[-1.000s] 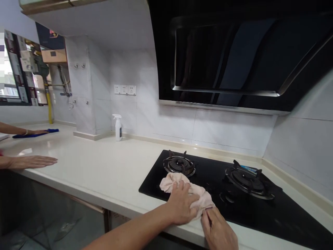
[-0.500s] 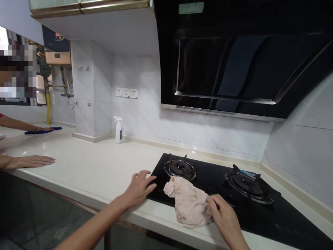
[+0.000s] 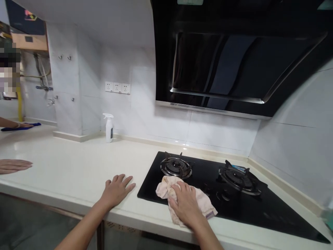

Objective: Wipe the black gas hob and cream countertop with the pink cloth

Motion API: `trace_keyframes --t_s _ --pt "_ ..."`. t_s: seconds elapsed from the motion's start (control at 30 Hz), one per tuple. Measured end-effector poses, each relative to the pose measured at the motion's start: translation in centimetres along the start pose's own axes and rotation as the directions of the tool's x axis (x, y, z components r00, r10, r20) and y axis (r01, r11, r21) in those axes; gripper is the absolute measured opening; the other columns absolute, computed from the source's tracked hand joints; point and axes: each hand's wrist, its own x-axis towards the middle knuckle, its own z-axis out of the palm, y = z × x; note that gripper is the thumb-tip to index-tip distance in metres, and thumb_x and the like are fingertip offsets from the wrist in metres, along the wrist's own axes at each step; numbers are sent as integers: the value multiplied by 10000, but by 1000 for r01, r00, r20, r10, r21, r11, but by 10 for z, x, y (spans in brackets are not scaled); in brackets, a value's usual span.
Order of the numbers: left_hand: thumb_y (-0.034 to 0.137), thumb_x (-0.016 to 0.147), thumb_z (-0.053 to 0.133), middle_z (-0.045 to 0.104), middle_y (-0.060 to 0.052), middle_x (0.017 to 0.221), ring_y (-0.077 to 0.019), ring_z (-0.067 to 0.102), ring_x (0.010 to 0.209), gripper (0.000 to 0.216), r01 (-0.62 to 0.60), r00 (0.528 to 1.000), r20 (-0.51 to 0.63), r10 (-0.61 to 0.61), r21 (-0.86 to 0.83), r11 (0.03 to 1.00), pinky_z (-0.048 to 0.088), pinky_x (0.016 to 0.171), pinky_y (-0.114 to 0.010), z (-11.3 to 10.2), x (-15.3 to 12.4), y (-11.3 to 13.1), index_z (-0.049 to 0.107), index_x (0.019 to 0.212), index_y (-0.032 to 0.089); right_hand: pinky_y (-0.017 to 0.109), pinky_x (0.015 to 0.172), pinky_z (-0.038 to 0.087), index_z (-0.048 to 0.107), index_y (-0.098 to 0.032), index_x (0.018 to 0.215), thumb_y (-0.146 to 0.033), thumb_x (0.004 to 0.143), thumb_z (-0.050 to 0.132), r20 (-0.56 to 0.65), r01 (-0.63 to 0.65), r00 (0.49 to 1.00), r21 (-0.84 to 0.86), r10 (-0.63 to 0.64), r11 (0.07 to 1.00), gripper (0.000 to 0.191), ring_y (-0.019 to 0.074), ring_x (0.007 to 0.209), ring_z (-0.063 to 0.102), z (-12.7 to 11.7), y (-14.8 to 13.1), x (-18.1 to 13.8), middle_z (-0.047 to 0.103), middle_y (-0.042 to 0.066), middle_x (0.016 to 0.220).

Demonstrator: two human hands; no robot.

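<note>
A stained pale pink cloth (image 3: 204,201) lies bunched over the front left part of the black gas hob (image 3: 203,187) and hangs toward the counter's front edge. On top of it rests my right hand (image 3: 184,201), its fingers bent over the fabric and gripping it. My left hand (image 3: 117,189) is flat on the cream countertop (image 3: 78,163), left of the hob, with fingers spread and nothing held. Just behind the cloth is the left burner (image 3: 176,166). The right burner (image 3: 239,178) sits farther right, past the control knobs (image 3: 223,196).
A white spray bottle (image 3: 109,129) stands against the back wall. The dark range hood (image 3: 215,69) slopes over the hob. At the far left, a co-worker's hand (image 3: 26,125) is on a blue cloth (image 3: 35,124), and their other hand (image 3: 15,166) lies on the counter.
My right hand has moved left from the cloth's right edge onto its middle. My left hand has drawn back from the hob's edge and settled on the counter. The view has turned slightly right.
</note>
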Motion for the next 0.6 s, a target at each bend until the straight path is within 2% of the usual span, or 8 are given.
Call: trace_keyframes --t_s 0.13,0.3,0.43,0.6 --pt "529 1016 378 526 -157 1555 -373 448 1415 569 2 1000 4 -2 -2 1000 363 1097 -608 0 1 -1 562 1507 307 539 1143 334 625 -311 1290 -405 974 612 -1 18 1000 95 -18 995 331 320 1314 507 -8 4 -9 590 83 1419" --pt "533 1026 384 481 -157 1598 -370 445 1430 587 23 999 34 -25 43 999 369 1103 -592 -4 0 2 524 1547 301 481 1170 302 617 -314 1281 -393 955 649 78 19 996 219 -37 976 337 286 1361 459 -20 15 -21 558 53 1448" --pt "530 1030 383 480 -143 1602 -358 457 1424 577 28 999 37 -30 60 998 369 1110 -583 -6 -1 3 520 1549 320 457 1191 280 618 -329 1276 -369 950 659 98 -3 995 266 -24 964 331 263 1387 443 -26 24 -28 549 25 1462" --pt "526 1018 409 502 -144 1586 -371 465 1413 565 31 999 17 -32 31 999 376 1099 -602 -5 0 1 550 1526 324 448 1172 303 626 -320 1215 -366 982 634 90 4 995 312 -33 950 237 242 1351 464 -27 34 -32 578 12 1406"
